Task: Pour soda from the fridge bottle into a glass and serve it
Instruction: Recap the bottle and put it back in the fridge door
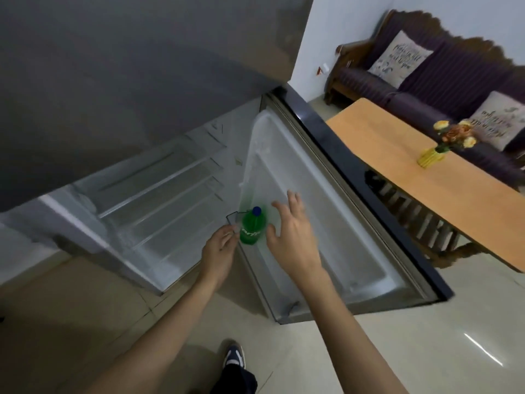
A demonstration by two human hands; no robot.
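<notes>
One dark shoe [234, 356] stood on the pale floor [397, 351] under two bare forearms. One green soda bottle [251, 227] with a blue cap stood upright in the open fridge door's [326, 223] rack. Left hand [220, 250], grip loosely curled, touched the wire rail [231, 220] beside it; right hand [289, 231], grip spread wide, hovered just right. One wooden counter [397, 166] carried one flower vase [430, 156].

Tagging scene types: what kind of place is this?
Probably a home, kitchen opening onto a living area: an open fridge with a green soda bottle in its door, a wooden table, a cushioned sofa.
</notes>
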